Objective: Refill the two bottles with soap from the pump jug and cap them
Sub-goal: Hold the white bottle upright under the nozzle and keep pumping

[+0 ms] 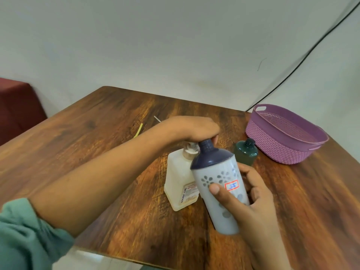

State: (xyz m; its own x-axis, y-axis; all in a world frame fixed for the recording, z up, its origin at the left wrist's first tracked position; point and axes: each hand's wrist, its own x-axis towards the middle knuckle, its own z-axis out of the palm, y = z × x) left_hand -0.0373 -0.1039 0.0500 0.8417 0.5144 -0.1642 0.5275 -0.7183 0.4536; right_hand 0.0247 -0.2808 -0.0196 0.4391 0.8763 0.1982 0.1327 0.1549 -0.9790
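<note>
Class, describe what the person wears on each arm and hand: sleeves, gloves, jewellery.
A teal-green sleeve, bunched near the elbow, covers the left upper arm; the forearm is bare. The right forearm shows no sleeve. Neither the left hand nor the right hand shows gloves, rings or a watch.

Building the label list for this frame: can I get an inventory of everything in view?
table: 1, brown wood, fills lower frame
jug: 1, off-white with pump, table centre
grey bottle: 1, grey with navy top, held tilted in front of the jug
green bottle: 1, dark green, capped, beside the basket
basket: 1, purple, table's far right
strip: 1, yellow, on table behind left arm
stick: 1, grey, thin, by the strip
cable: 1, black, on wall at right
seat: 1, maroon, left of table
sleeve: 1, green, lower left
left hand: 1, over grey bottle's top, fingers curled at it
right hand: 1, grips grey bottle's body
</note>
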